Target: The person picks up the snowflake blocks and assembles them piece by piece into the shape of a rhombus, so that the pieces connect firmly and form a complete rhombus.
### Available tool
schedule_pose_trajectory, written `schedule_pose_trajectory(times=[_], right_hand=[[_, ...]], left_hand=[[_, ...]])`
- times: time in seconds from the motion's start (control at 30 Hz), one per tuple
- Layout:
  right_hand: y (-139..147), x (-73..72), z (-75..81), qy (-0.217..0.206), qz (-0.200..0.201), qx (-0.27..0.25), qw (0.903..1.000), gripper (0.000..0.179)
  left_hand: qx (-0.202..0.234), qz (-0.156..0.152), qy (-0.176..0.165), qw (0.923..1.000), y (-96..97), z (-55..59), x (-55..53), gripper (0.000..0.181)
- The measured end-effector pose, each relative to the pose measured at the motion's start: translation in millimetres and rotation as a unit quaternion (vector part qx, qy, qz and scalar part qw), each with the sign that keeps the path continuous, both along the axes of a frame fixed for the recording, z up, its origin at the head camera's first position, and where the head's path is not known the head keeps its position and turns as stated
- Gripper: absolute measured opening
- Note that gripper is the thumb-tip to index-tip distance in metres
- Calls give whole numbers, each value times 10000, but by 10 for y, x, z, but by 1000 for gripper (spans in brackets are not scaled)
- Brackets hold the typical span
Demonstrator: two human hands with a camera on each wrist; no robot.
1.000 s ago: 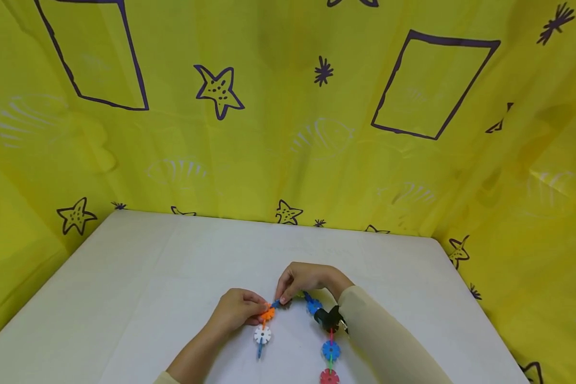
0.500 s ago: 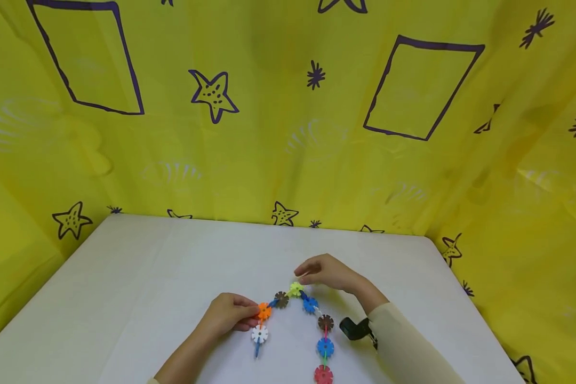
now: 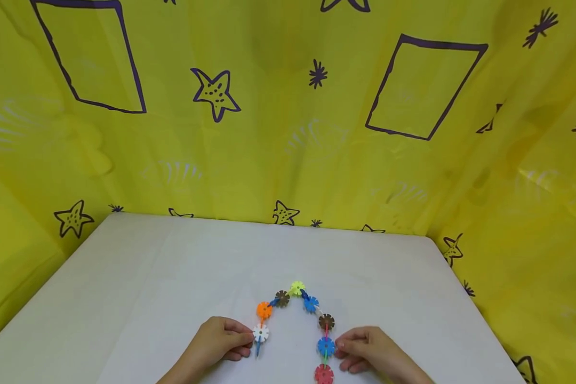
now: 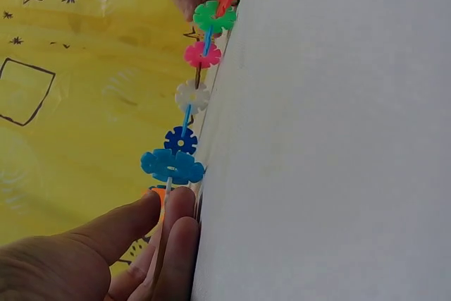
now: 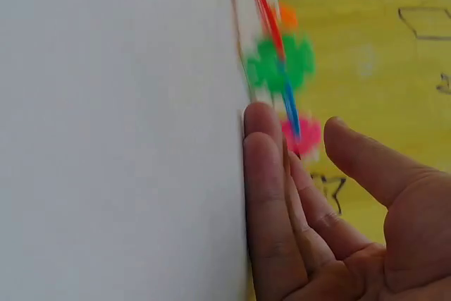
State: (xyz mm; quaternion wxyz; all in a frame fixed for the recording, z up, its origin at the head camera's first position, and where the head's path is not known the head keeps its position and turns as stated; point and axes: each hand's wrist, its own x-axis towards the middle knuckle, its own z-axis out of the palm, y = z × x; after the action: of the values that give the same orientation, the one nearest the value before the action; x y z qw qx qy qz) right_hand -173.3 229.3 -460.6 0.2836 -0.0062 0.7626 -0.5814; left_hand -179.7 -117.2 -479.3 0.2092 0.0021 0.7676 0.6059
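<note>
A chain of notched plastic discs, slotted into one another, lies on the white table in an arch. Its top is a yellow disc (image 3: 297, 288); an orange disc (image 3: 264, 310) and a white disc (image 3: 261, 333) form the left leg. My left hand (image 3: 223, 341) pinches the white disc at its left edge. In the left wrist view a light blue disc (image 4: 172, 167) stands just beyond the thumb. Beside the blue disc (image 3: 325, 346) of the right leg is my right hand (image 3: 372, 352), thumb apart from fingers in the right wrist view. A red disc (image 3: 324, 374) sits below it.
The white table (image 3: 182, 266) stretches out around the chain. Behind it and on both sides hangs a yellow cloth (image 3: 259, 149) with dark drawn stars and frames.
My right hand has left the brown and yellow discs at the top and come down beside the right leg. My left hand has slid from the orange disc to the white one.
</note>
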Motion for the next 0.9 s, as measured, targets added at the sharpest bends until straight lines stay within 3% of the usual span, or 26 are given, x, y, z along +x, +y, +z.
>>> schedule_pose_trajectory(times=[0.1,0.27,0.43,0.6,0.9], right_hand=[[-91,188,-68,-258,-114,47,9996,28],[-227,246,-119,-189,-411,7,9990,25],[-298,219,-121,-233,-587,-178,9978,19],[-360,129,-117,-120,-629,20,9979,20],[-506,-7,-117,166,-815,-464,9955,21]], left_hand=[[-83,4,21,10000,5,2,20,22],[81,27,74,9999,27,-14,3,22],[333,39,52,9994,86,-16,-15,21],[312,109,33,9994,134,1,-58,21],[518,304,-53,9982,226,13,-171,23]])
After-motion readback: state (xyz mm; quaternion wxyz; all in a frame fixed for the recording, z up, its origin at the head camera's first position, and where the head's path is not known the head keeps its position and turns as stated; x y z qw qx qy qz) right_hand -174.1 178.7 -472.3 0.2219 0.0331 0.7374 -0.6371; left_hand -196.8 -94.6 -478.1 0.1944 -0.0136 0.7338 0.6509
